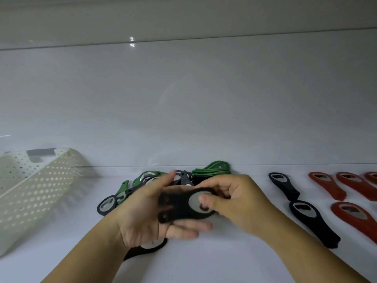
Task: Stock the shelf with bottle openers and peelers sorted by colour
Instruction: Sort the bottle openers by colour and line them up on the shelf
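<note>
Head view: a black opener (183, 205) is held just above the shelf (204, 264) at centre. It lies across the left hand's (142, 217) flat fingers, and the right hand (234, 199) pinches its metal head. Behind is a green-and-black pile (146, 177). To the right lie a black pair (312, 219) and red openers (350, 217). A basket (40, 190) stands at left.

we find the basket (51, 186) left of the pile (212, 170), two openers (314, 223) right of it, a row (326, 185) farther right.
</note>
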Demonstrator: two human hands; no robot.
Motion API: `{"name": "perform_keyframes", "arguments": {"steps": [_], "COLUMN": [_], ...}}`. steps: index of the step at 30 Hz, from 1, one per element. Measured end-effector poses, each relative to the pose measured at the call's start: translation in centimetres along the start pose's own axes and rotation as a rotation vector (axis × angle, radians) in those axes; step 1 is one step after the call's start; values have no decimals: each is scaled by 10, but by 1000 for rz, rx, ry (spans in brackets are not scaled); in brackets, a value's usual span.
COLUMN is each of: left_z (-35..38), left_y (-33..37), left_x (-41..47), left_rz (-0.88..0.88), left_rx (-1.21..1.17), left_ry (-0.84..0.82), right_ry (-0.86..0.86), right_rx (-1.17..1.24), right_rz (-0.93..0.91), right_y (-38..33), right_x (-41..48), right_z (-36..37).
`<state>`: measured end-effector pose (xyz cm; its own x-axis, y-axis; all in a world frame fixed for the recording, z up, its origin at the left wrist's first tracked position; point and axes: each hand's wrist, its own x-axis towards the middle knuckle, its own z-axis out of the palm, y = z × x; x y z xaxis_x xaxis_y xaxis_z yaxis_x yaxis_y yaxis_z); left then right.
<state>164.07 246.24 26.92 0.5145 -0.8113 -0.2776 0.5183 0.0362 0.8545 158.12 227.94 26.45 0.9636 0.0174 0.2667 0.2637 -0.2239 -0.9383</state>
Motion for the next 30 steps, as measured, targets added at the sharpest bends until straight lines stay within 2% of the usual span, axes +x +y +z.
{"name": "perform_keyframes", "arguments": {"steps": [2, 5, 10, 13, 16, 20, 22, 24, 27, 30], "left_z": [-5, -14, -20, -14, -7, -15, -20, -20, -19, -29], "left_y": [-2, 0, -2, 1, 7, -3, -14, -24, -37, -43], "left_x": [-4, -8, -8, -15, -26, -51, -63, -73, -82, -83], "left_rz": [-29, 28, 115, 116, 97, 30, 32, 66, 195, 396], "left_rx": [155, 229, 375, 354, 386, 378, 353, 311, 152, -184], "left_ry": [-286, -468, -420, -482, -439, -443, -361, -195, 106, 368], "right_ry": [-33, 30, 160, 203, 264, 213, 163, 117, 106, 84], "right_rx": [-108, -249, -362, -427, -473, -580, -662, -668, -654, -914], "right_rz": [-64, -210, -429, -597, -691, -823, -920, -935, -749, -690], "right_y": [0, 2, 13, 15, 13, 13, 16, 19, 23, 35], "right_x": [-3, -3, -1, -1, -3, -6, -9, -12, -14, -14], "right_z": [4, 4, 16, 21, 26, 45, 58, 67, 69, 70]}}
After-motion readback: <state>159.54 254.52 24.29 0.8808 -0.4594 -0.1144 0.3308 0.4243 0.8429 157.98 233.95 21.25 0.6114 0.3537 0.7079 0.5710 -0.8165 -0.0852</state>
